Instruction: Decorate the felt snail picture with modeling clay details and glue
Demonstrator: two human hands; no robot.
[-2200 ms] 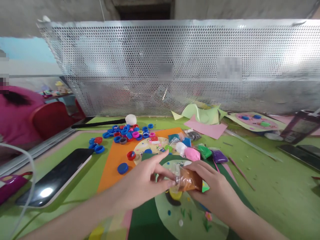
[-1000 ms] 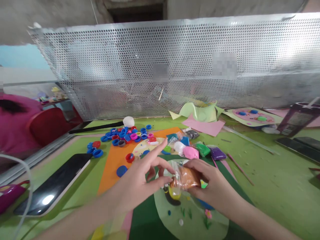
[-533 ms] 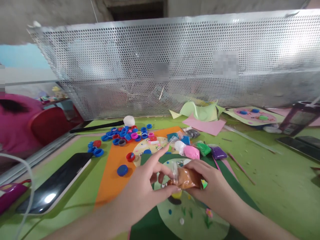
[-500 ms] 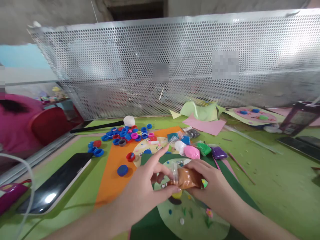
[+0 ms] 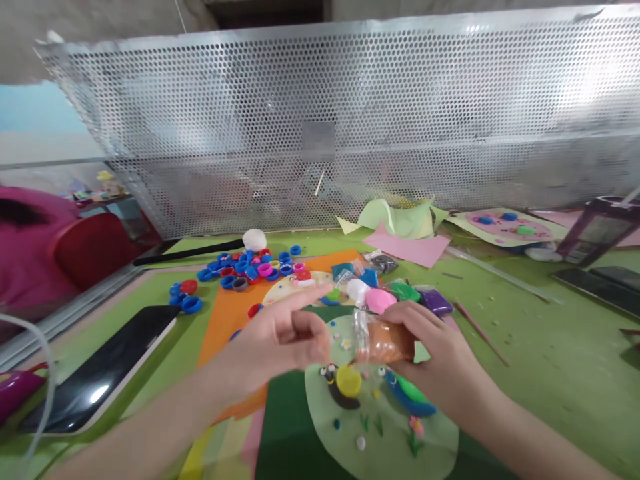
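My right hand [image 5: 440, 357] grips a small clear packet of orange-brown clay [image 5: 384, 341], held above a pale green paper disc [image 5: 400, 433] decorated with clay shapes, among them a yellow blob [image 5: 348, 381] and a blue-green piece [image 5: 409, 395]. My left hand [image 5: 280, 340] hovers just left of the packet with its fingers curled and the forefinger stretched forward; it is blurred and apart from the packet's open end. Behind the hands lies a cluster of clay packets [image 5: 380, 297] in pink, white, green, blue and purple.
Several plastic bottle caps [image 5: 245, 267] lie on an orange sheet [image 5: 230, 320]. A black tablet [image 5: 95, 373] sits at left, paper scraps [image 5: 405, 230] at the back, a perforated metal screen [image 5: 320, 120] behind. A person in magenta [image 5: 25, 247] sits far left.
My left hand has let go of the packet's end and pulled back to the left. My right hand has lifted the packet slightly, uncovering the yellow blob on the disc.
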